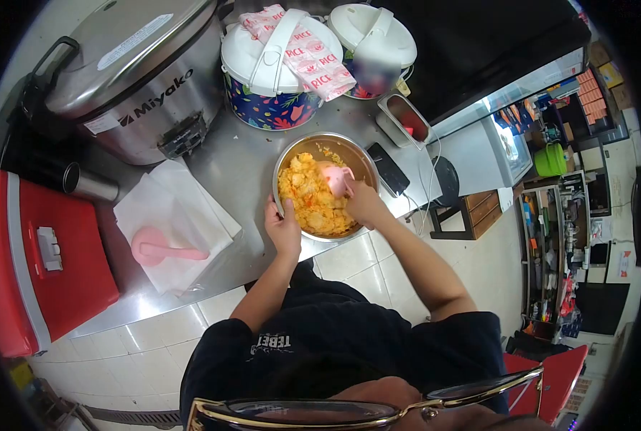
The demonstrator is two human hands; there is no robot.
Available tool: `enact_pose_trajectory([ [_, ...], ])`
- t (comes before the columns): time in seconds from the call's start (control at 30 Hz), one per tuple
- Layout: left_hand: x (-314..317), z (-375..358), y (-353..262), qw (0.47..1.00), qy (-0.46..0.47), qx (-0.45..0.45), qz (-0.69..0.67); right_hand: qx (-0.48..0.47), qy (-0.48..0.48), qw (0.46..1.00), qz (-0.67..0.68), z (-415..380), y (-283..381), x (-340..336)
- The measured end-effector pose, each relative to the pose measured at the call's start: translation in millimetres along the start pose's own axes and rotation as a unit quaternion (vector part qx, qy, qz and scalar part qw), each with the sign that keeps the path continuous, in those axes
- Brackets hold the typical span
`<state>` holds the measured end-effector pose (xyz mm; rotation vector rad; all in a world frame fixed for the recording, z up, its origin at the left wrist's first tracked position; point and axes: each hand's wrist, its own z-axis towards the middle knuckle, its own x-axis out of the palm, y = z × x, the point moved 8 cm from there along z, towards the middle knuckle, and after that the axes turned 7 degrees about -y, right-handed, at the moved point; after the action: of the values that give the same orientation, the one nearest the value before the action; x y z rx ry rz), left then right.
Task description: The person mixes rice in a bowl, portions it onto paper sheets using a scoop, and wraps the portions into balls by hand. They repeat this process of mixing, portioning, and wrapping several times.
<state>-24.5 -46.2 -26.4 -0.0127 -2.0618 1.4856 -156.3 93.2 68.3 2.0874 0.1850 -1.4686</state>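
A round steel bowl (366,159) with orange-yellow rice (307,188) stands at the counter's front edge. My left hand (284,228) grips the bowl's left rim, thumb over the edge. In my right hand (366,205), closed round its handle, is a pink scoop (337,179), its cup down in the rice at the bowl's right side. Left of the bowl, a second pink scoop (150,246) lies on a stack of white paper sheets (169,201).
A large steel Miyako cooker (144,93) stands back left, a red cool box (62,251) at far left. Behind the bowl are two patterned containers with white lids (270,100) (349,36). A black phone (389,169) and steel tray (404,118) lie to the right.
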Motion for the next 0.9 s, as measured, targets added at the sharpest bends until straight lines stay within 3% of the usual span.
enact_pose_trajectory([
  [0.03, 3, 1, -3, 1.0, 0.001, 0.003, 0.001, -0.001, -0.001, 1.0, 0.002, -7, 10, -5],
  [0.1, 7, 0, -18, 0.998, 0.009, 0.055, -0.005, -0.064, -0.013, 0.969, -0.24, -20, 33, -15],
  [0.13, 7, 0, -19, 0.998, 0.008, 0.055, -0.002, -0.083, -0.016, 0.961, -0.261, -31, 47, -25],
  [0.23, 6, 2, -29, 0.994, -0.023, 0.087, 0.059, -0.062, 0.059, 0.954, -0.287, -60, 63, -14],
  [0.3, 9, 1, -29, 0.996, -0.007, 0.07, 0.058, -0.1, 0.056, 0.95, -0.291, -54, 50, 18],
  [0.4, 3, 7, -15, 0.993, 0.044, 0.049, 0.098, -0.086, -0.004, 0.971, -0.222, -16, 40, 25],
  [0.5, 16, 2, -31, 0.996, 0.054, 0.031, 0.069, -0.146, -0.072, 0.964, -0.208, 43, 21, 20],
  [0.57, 12, 3, -27, 0.992, 0.044, 0.074, 0.092, -0.265, 0.14, 0.906, -0.299, 83, -7, 50],
  [0.6, 10, 5, -31, 0.986, 0.034, 0.12, 0.114, -0.266, 0.138, 0.906, -0.3, 68, 11, 27],
  [0.67, 9, 5, -29, 0.986, 0.023, 0.115, 0.118, -0.151, 0.101, 0.931, -0.315, 15, 54, -46],
  [0.8, 9, 6, -23, 0.99, 0.015, 0.106, 0.09, -0.12, 0.118, 0.929, -0.33, -35, 49, 16],
  [0.9, 9, 9, -18, 0.988, 0.063, 0.101, 0.098, -0.08, 0.055, 0.964, -0.248, -27, 34, 36],
])
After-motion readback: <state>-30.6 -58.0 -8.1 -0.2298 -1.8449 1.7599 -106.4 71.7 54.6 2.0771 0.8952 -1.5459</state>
